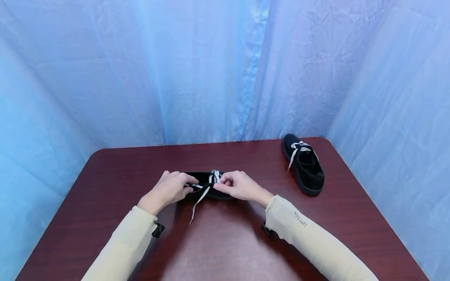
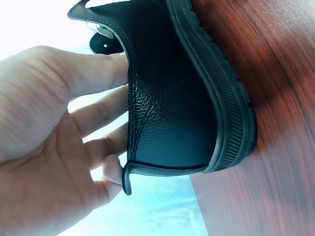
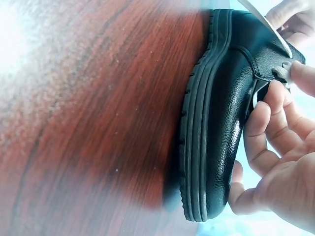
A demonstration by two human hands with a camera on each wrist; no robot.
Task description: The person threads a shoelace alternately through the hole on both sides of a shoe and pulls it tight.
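Note:
A black lace-up shoe stands on the table, heel to the left and toe to the right. My left hand is at its heel end; the left wrist view shows the fingers reaching in over the collar, fingertips hidden inside. Part of a white lace shows close by those fingers in the head view. My right hand is over the front of the shoe, thumb and forefinger pinching the white shoelace at the eyelets. One loose lace end hangs down the near side toward the table.
A second black shoe with tied white laces stands at the right rear of the dark red wooden table. Pale blue curtains hang behind and on both sides.

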